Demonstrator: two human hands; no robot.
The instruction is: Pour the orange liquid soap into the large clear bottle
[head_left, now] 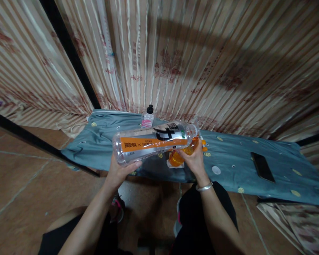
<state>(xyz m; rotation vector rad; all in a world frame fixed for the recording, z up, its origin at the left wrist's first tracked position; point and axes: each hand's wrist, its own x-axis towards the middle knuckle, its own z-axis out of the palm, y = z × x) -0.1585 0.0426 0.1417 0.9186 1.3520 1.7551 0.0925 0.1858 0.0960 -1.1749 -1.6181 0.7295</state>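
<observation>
Cupping the base of the clear bottle (149,143), the left hand (119,171) supported it sideways; the right hand (195,159) clasped the orange bottle (176,159), seemingly steadying 2 adjacent necks.

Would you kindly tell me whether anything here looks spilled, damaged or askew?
Nothing stands out: I see no spill or damage. The large clear bottle is nearly sideways, but the left hand supports its base; its neck is at the orange-filled bottle in the right hand. The blue-green cloth is slightly rumpled.
</observation>
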